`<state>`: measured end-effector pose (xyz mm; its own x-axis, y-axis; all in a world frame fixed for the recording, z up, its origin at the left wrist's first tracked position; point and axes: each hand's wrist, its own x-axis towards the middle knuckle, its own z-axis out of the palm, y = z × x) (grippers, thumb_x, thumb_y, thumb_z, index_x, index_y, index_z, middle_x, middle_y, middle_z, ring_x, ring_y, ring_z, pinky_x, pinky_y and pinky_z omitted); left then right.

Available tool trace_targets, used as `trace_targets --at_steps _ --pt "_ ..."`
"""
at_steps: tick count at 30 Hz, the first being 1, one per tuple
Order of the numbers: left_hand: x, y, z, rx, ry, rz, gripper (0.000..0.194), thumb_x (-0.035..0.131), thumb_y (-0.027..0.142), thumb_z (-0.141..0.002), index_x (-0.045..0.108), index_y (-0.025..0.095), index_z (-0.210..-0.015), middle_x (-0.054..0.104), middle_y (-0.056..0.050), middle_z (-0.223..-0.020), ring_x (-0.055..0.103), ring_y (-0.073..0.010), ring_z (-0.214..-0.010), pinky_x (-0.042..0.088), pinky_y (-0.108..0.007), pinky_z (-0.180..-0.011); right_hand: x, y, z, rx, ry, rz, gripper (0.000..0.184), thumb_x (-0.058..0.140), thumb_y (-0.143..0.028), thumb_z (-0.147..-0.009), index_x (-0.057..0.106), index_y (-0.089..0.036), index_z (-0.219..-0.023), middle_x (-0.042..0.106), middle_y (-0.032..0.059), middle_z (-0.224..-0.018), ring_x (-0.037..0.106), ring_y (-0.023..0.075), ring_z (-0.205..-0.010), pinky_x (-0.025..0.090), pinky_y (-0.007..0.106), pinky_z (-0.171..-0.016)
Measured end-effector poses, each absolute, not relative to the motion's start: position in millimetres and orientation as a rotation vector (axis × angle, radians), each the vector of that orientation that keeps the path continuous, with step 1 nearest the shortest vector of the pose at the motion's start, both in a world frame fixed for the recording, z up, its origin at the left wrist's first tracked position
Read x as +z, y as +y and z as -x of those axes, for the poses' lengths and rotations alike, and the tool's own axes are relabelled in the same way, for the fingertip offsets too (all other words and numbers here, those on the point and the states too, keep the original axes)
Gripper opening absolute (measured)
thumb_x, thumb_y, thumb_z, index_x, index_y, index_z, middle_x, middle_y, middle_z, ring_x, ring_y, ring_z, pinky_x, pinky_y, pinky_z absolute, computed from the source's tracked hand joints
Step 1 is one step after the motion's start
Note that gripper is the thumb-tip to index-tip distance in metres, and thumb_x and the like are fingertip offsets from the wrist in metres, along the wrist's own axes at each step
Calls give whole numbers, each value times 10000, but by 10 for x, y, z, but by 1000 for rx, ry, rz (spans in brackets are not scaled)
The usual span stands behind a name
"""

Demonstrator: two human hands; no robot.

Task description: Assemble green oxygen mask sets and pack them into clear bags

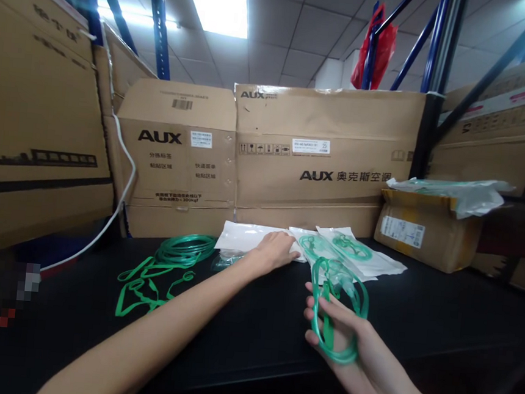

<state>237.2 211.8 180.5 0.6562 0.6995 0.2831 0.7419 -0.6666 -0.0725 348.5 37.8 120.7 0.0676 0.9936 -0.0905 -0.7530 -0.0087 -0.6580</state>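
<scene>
My right hand (340,326) holds a coil of green tubing (345,354) upright, with a flat green strap (328,331) inside the loop and a translucent greenish piece near its top. My left hand (276,252) reaches over a white packet (240,237) lying on the black table (240,342). Its thumb is apart from the fingers, which point down and partly hide from view. Just right of it lie clear-fronted pouches (352,246) with coiled green tubing inside. On the left rest a larger coil of green tubing (187,250) and tangled green straps (139,290).
Cardboard boxes (309,189) stand along the back of the table. At the right, a small taped box (418,229) carries a plastic bag (451,188). A white cable (127,142) hangs down at the left. Blue metal posts (160,22) rise behind.
</scene>
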Motion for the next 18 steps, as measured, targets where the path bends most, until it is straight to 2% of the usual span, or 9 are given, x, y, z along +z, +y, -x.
trace_targets --at_steps 3,8,14,18 --pt "1776 2207 -2503 -274 -1206 2673 312 646 345 -990 632 159 -1240 654 -102 -1250 669 -250 -1067 571 -465 -911 1206 365 -3477 1465 -514 623 323 852 -170 -753 751 -124 -1057 689 46 -859 640 149 -734 512 247 -550" --pt "1836 2184 -2520 -271 -1182 2616 308 649 328 -989 631 152 -1241 652 -106 -1248 668 -252 -1072 572 -459 -910 1247 347 -3485 1468 -497 690 348 884 -170 -703 757 -130 -1025 697 49 -870 639 156 -746 531 254 -587" --pt "2116 2063 -2327 -415 -1140 2524 279 634 338 -996 643 149 -1201 671 -92 -1193 668 -248 -1055 555 -472 -919 1228 357 -3500 1489 -544 658 397 867 -202 -740 749 -122 -1110 686 49 -874 632 152 -746 509 243 -541" --pt "2216 1666 -2058 -491 -1049 2547 226 474 200 -1036 641 135 -1175 699 -99 -1061 668 -252 -991 511 -427 -890 1255 320 -3589 1431 -568 708 334 876 -214 -745 759 -139 -1049 702 53 -897 649 166 -779 543 259 -585"
